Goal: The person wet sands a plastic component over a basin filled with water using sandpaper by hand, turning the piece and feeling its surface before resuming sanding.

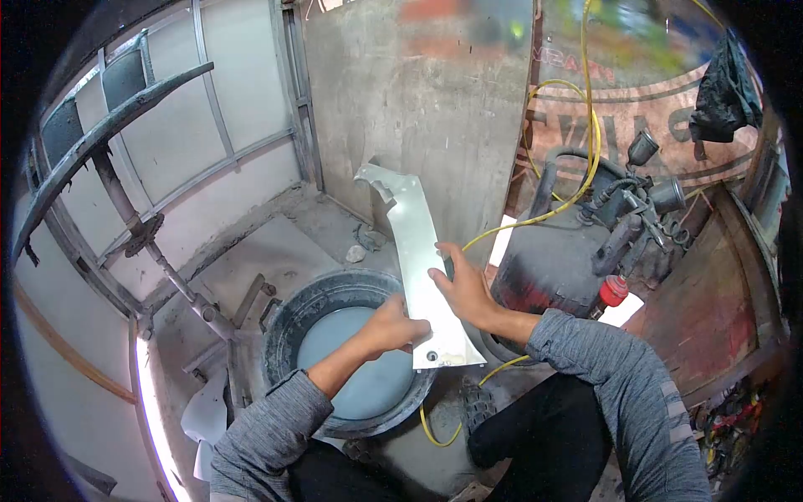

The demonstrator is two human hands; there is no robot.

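A long pale white panel [425, 268], like a car trim piece, is held up at a tilt over the right side of a bucket. Its upper end has a notched, curved cutout, and a small round hole shows near its lower edge. My left hand [391, 325] grips the lower left edge, thumb on the face. My right hand [465, 289] is closed at the right edge, with its thumb against the face. Something small and dark shows by the right fingers; I cannot make out what it is. Below sits the black bucket [281, 368], holding cloudy greyish water [339, 335].
A dusty tank [544, 268] with spray guns [648, 197] stands to the right, a yellow hose [552, 219] running past it. A red-capped bottle [612, 291] is near my right forearm. At the left rises a metal stand [171, 272]. A board [418, 109] leans behind.
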